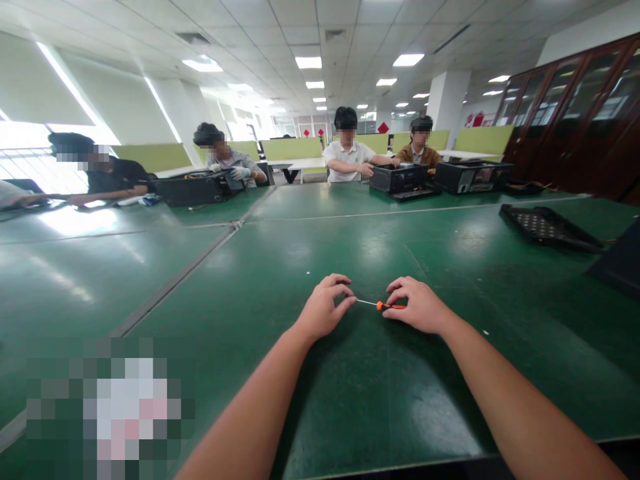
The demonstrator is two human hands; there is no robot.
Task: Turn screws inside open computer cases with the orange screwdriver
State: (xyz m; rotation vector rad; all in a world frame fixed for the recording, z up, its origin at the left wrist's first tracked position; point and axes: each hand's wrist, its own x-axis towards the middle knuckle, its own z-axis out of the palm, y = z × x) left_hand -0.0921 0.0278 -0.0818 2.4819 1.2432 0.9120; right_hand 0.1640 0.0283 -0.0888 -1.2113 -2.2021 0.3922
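Observation:
A screwdriver (381,306) with an orange and black handle and a thin metal shaft lies crosswise just over the green table top. My left hand (327,305) is closed at the shaft's tip, thumb and fingers pinching its end. At the other end, my right hand (416,305) has thumb and fingers around the handle. The shaft points left, and its very tip is hidden by my left fingertips.
Across the green table (270,267) people handle black computer cases (399,179). A black perforated panel (547,227) lies at the right, near a dark case part (620,260). A blurred patch covers the lower left.

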